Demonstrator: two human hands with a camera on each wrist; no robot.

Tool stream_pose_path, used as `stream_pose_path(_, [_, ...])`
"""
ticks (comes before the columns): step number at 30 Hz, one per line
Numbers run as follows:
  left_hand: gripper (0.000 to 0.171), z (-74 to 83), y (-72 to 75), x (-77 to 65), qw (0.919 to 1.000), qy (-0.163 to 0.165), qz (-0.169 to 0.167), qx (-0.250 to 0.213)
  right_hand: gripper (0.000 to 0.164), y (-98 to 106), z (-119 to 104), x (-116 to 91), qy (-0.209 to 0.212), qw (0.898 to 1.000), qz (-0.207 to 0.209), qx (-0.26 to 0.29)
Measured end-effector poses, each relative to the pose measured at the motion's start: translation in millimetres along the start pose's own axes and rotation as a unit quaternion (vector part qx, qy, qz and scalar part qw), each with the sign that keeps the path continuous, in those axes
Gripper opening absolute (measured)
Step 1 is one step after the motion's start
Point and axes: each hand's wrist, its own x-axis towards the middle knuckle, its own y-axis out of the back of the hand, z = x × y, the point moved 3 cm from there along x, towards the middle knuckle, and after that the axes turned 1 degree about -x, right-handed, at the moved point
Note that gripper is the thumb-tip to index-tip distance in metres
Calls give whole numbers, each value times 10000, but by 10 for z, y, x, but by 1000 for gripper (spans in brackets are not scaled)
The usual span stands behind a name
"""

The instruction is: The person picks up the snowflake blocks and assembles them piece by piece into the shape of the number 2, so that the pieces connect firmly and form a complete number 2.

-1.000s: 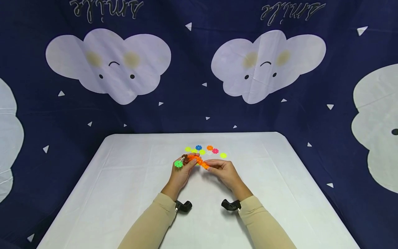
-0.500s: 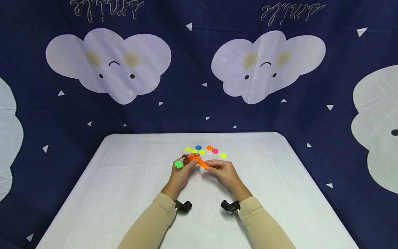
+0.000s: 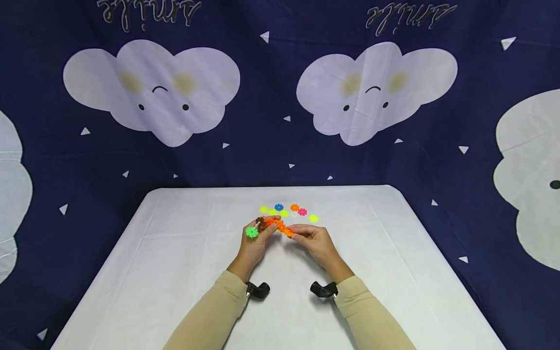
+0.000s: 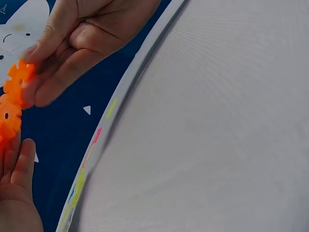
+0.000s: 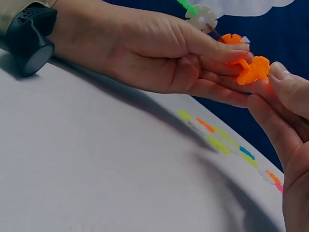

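Several flower-shaped plastic discs are slotted together into a chain held between my two hands over the table. Orange discs (image 3: 280, 225) form its right part; a brown disc (image 3: 260, 223), a white disc (image 5: 202, 19) and a green disc (image 3: 251, 232) follow on the left. My left hand (image 3: 253, 244) grips the chain, its thumb over an orange disc in the right wrist view. Between thumb and fingers my right hand (image 3: 321, 244) pinches the end orange disc (image 4: 20, 79). The left palm hides part of the chain's underside.
Loose discs lie on the white table (image 3: 197, 272) just beyond the hands: a blue disc (image 3: 279, 207), a pink disc (image 3: 302, 212), an orange disc (image 3: 295, 207) and several yellow ones, one yellow disc (image 3: 313, 218) farther right. A dark blue cloud-printed curtain (image 3: 262, 165) hangs behind.
The green disc at the chain's left end has dipped slightly towards me. Both hands keep almost the same place and hold, and the loose discs have not moved.
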Motion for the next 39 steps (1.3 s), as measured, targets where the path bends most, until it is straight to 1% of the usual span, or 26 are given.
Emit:
stream_pose_path(2, [31,9,-7,3,9998,-148,-121,14,21,-16,5,1,39,10000,-45,-16])
stream_pose_path(5, [29,20,-11,1,9996,-259,-112,97,21,-36,7,2,43,10000,-62,11])
stream_pose_path(10, [31,30,-13,-17,9995,-182,155,218,20,-42,1,6,21,9997,210,149])
stream_pose_path(16, [31,17,-13,-28,9996,-124,250,96,23,-58,9,12,109,9983,388,424])
stream_pose_path(21, [34,3,-16,-18,9996,12,279,-86,23,-75,4,2,171,9977,514,411])
stream_pose_path(24, [34,11,-19,-19,9996,47,268,-45,22,-79,1,-4,226,9976,547,371])
stream_pose_path(29, [31,23,-10,-23,9991,-29,250,336,20,-76,9,-11,309,9977,505,323])
stream_pose_path(31, [31,23,-10,-22,9989,-77,206,407,19,-71,8,-14,350,9977,484,307])
stream_pose_path(37, [33,3,-22,-5,9997,-90,-25,212,19,-66,8,-26,437,9982,322,262])
stream_pose_path(39, [32,2,-24,-3,9996,-122,-60,266,19,-70,4,-32,423,9983,276,299])
